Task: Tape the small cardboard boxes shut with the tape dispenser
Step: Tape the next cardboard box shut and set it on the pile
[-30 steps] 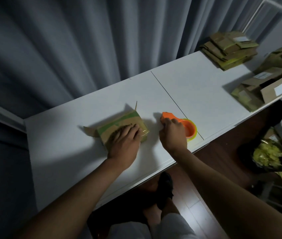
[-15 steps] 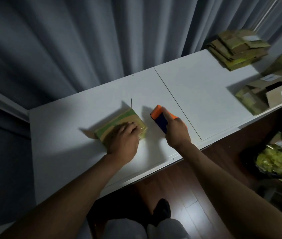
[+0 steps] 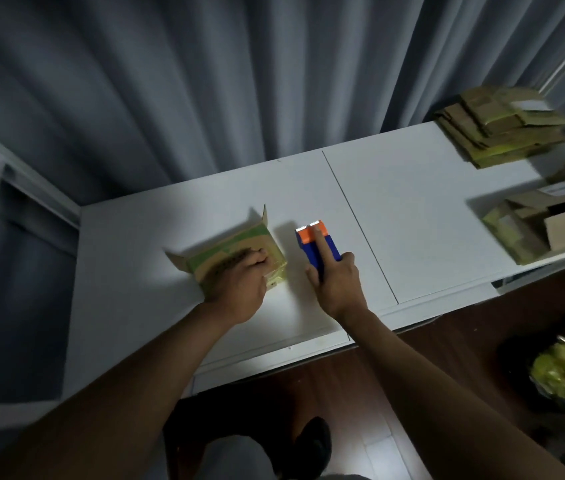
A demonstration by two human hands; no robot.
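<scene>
Head view shows the right hand (image 3: 338,284) now gripping the dispenser (image 3: 317,245), fingers curled round its blue body and the index finger laid along the top toward the orange cutter end. A second ago the dispenser lay flat on the table (image 3: 412,209) with the tape roll facing up; since then it has been lifted and turned, so the cutter points away from the person and sits just beside the box (image 3: 239,249). The left hand (image 3: 239,284) stays on top of the box, fingers bent over the closed top flaps and pressing them down, while two end flaps stand open. Judging by this, pickup is done and the first strip is next. More boxes (image 3: 502,126) wait far right.
</scene>
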